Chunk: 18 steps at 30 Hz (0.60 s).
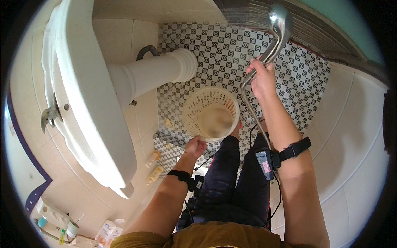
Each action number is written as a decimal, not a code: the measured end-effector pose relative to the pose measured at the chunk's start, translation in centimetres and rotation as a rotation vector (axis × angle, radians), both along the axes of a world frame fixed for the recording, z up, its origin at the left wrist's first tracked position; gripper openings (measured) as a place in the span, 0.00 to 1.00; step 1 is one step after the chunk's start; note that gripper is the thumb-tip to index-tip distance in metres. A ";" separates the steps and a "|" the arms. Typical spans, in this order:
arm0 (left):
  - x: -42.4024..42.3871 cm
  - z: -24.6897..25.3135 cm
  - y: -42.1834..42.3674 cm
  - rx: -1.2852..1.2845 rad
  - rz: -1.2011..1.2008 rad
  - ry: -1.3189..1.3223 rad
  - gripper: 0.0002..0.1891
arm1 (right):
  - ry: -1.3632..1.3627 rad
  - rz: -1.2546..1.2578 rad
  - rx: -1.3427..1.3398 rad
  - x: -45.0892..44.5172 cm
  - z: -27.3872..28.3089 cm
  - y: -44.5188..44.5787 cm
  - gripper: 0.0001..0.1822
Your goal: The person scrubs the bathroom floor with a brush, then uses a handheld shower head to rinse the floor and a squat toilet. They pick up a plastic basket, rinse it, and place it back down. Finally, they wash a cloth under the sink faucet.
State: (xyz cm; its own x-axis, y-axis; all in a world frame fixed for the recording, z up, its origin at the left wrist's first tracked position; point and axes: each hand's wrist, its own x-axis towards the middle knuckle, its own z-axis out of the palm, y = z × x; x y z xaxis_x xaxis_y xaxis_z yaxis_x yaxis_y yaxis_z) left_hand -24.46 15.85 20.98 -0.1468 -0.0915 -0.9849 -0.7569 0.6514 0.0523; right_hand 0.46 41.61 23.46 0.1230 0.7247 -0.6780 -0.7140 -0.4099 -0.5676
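My left hand [196,147] grips the near rim of a round, cream plastic basket [193,108] with slotted walls. The basket is tipped so that I look down into it; its bottom is blurred and shows dark patches. My right hand [263,76] is closed around the handle of a chrome hand shower [279,23], raised ahead and to the right of the basket. Fine streaks of water leave the shower head toward the left. Its flexible metal hose [250,107] runs down from my right hand past the basket toward my right forearm.
A white pedestal washbasin [102,124] with a metal tap [51,117] juts in on the left, its pedestal [155,68] reaching the patterned tile floor [217,46]. Two bottles [155,174] stand by the wall near a tiled step [169,142]. A slatted door [319,34] borders the far right.
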 end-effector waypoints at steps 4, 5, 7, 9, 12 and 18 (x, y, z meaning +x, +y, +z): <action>-0.1 -0.1 -0.2 -0.011 0.004 -0.012 0.04 | 0.009 0.025 -0.011 -0.5 0.7 0.1 0.09; -0.2 -0.2 -0.3 -0.008 0.000 -0.014 0.04 | 0.011 0.033 -0.004 -0.5 0.6 0.1 0.09; 0.0 0.0 -0.1 -0.006 -0.021 -0.019 0.05 | 0.009 0.044 0.004 -0.5 0.4 -0.1 0.09; 0.3 0.3 0.2 -0.019 -0.034 -0.011 0.05 | 0.000 0.054 0.007 -0.4 0.3 -0.3 0.09; 0.7 0.5 0.7 -0.037 -0.039 -0.002 0.05 | -0.001 0.047 -0.010 -0.3 0.2 -0.5 0.09; 0.7 0.2 0.5 -0.015 -0.047 -0.029 0.05 | -0.059 0.073 -0.053 0.1 0.0 -0.7 0.09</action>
State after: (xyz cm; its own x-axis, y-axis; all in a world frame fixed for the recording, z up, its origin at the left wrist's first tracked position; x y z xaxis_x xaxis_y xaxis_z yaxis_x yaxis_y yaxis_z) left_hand -23.71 16.39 21.22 -0.1228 -0.0996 -0.9874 -0.7264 0.6870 0.0210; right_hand 0.58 40.95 23.42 0.1123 0.6961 -0.7091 -0.6471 -0.4903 -0.5839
